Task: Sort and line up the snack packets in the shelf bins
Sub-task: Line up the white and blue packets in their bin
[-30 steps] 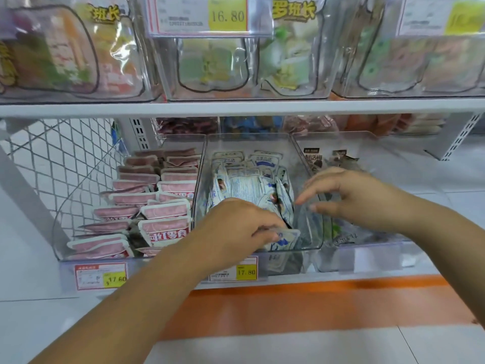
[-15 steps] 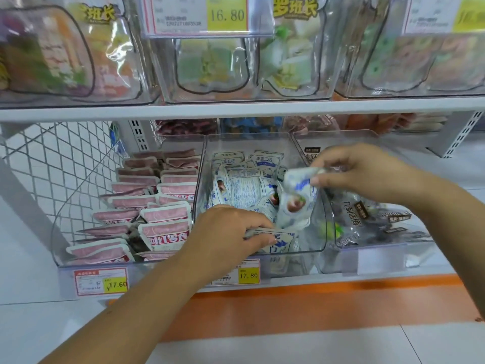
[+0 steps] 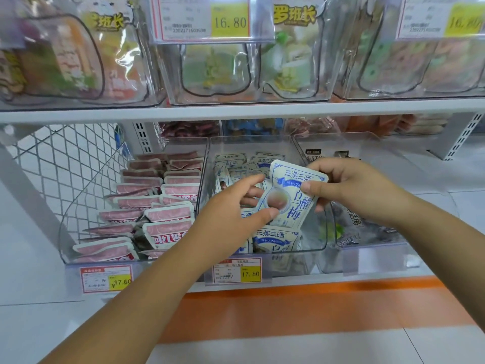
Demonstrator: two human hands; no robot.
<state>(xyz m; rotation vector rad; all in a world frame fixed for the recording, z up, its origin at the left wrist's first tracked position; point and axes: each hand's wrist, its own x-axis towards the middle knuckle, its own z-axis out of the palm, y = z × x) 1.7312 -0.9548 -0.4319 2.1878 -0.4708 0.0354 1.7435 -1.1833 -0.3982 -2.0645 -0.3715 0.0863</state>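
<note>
Your right hand [image 3: 359,190] pinches the top of a white-and-blue packet [image 3: 291,198] printed 三蒸三晒. Your left hand [image 3: 231,206] curls its fingers round the lower edge, above the middle bin [image 3: 315,237] of like packets. Pink packets [image 3: 168,214] crowd the bin beside it. Price tags [image 3: 237,270] below read 17.80 and 17.60.

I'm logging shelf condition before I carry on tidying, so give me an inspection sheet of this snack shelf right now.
Surface: white lower shelf carrying three clear bins side by side.
Job's things: white-and-blue packet held in front of the middle bin, whose other packets lie jumbled; pink packets in rows in the left bin; dark packets in the right bin.
Clutter: nothing seen.
Grippers: left hand pinches the packet's lower left edge, right hand its upper right corner.
Cables: nothing seen.
Surroundings: upper shelf bins of bagged snacks, wire mesh side panel, price tags, orange floor stripe.
</note>
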